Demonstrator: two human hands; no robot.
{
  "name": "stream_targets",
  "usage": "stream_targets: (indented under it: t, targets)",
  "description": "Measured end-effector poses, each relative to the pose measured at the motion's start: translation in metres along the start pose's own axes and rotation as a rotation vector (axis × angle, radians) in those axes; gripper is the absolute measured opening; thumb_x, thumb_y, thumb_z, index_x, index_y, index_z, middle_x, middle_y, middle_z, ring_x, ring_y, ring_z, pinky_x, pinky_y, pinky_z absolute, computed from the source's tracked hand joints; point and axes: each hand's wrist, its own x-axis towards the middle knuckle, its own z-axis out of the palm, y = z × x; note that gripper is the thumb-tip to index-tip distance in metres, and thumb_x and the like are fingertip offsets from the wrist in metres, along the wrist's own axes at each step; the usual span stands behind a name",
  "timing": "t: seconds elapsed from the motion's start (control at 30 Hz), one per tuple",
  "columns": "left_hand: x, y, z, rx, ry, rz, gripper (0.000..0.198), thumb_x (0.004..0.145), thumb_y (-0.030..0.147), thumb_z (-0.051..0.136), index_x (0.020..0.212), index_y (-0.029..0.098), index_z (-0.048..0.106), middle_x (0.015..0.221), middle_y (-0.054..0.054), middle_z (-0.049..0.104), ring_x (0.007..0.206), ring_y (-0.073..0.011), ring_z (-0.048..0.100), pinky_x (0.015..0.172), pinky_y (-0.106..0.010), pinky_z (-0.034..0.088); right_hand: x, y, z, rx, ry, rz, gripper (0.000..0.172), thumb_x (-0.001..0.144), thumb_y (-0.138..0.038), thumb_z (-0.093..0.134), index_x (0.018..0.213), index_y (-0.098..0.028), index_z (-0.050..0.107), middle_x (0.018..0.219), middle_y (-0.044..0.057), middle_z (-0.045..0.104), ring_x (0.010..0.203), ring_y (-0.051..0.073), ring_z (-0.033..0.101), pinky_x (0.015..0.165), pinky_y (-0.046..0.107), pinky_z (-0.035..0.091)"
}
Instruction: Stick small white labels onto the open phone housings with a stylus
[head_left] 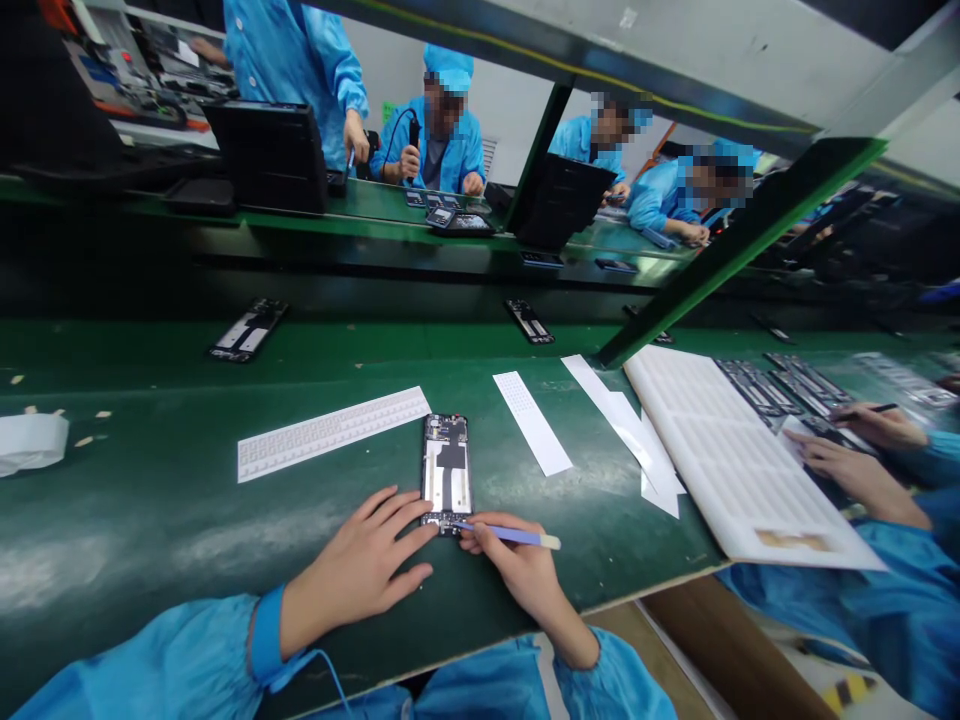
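An opened phone (448, 462) lies on the green bench in front of me, its inner parts and white strips facing up. My left hand (364, 560) lies flat beside it, fingers spread, the fingertips touching its lower left edge. In my right hand (514, 565) is a pair of purple tweezers (510, 534) with a pale end. Their tip is at the lower end of the phone; what lies under the tip is too small to make out. A blue band with a cord circles my left wrist.
Sheets of small labels lie left (330, 432) and right (531, 422) of the phone. Further right are white strips (622, 425) and a large white board (735, 450). A co-worker's hands (862, 470) work beside several phones. Another opened phone (247, 328) lies further back. A green post (735, 255) slants across.
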Motion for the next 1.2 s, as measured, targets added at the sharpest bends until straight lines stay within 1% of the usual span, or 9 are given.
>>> stream_targets:
  t: [0.5,0.73,0.9,1.0,1.13,1.2]
  targets:
    - [0.0005,0.0001,0.0004,0.010,-0.004,0.001,0.035,0.095,0.035,0.052,0.129,0.024,0.055,0.133,-0.006,0.056,0.128,-0.0251,0.047,0.112,-0.049,0.033,0.0003,0.0009,0.0007,0.017,0.017,0.004,0.020,0.083,-0.037,0.074,0.089,-0.018,0.078,0.073,0.007,0.077,0.066,0.021,0.074,0.065,0.028,0.063]
    - [-0.0001,-0.0006,0.0014,0.011,-0.013,0.005,0.037,0.095,0.037,0.054,0.129,0.025,0.055,0.133,-0.006,0.056,0.128,-0.0254,0.047,0.112,-0.049,0.033,-0.0004,0.0024,-0.0003,0.019,0.002,0.011,0.019,0.084,-0.037,0.073,0.091,-0.019,0.078,0.076,0.007,0.078,0.067,0.021,0.074,0.065,0.029,0.063]
    - [-0.0005,-0.0014,0.0023,0.027,-0.028,0.015,0.043,0.094,0.038,0.055,0.136,0.028,0.050,0.137,-0.005,0.053,0.130,-0.0254,0.045,0.112,-0.049,0.032,-0.0003,0.0026,-0.0008,0.007,0.001,0.004,0.021,0.083,-0.038,0.073,0.090,-0.019,0.077,0.076,0.008,0.077,0.066,0.023,0.074,0.065,0.031,0.063]
    - [-0.0003,-0.0021,0.0025,0.045,-0.028,0.025,0.042,0.095,0.037,0.054,0.136,0.029,0.050,0.138,-0.004,0.053,0.129,-0.0250,0.046,0.112,-0.048,0.032,0.0002,0.0020,0.0001,-0.017,-0.003,-0.006,0.023,0.085,-0.040,0.072,0.090,-0.018,0.077,0.076,0.008,0.077,0.067,0.023,0.074,0.064,0.032,0.063]
    - [0.0001,-0.0022,0.0022,0.067,-0.022,0.029,0.042,0.095,0.037,0.055,0.136,0.028,0.050,0.137,-0.005,0.054,0.128,-0.0249,0.047,0.112,-0.048,0.032,-0.0009,0.0019,0.0017,-0.094,0.005,-0.031,0.025,0.087,-0.041,0.069,0.094,-0.018,0.075,0.075,0.008,0.077,0.067,0.023,0.074,0.065,0.032,0.063]
    - [0.0000,-0.0020,0.0020,0.070,-0.026,0.029,0.042,0.095,0.038,0.055,0.136,0.029,0.050,0.137,-0.005,0.054,0.128,-0.0253,0.047,0.111,-0.049,0.033,-0.0017,0.0032,0.0018,-0.089,0.034,-0.043,0.027,0.088,-0.041,0.068,0.100,-0.018,0.073,0.075,0.008,0.076,0.066,0.022,0.074,0.064,0.031,0.062]
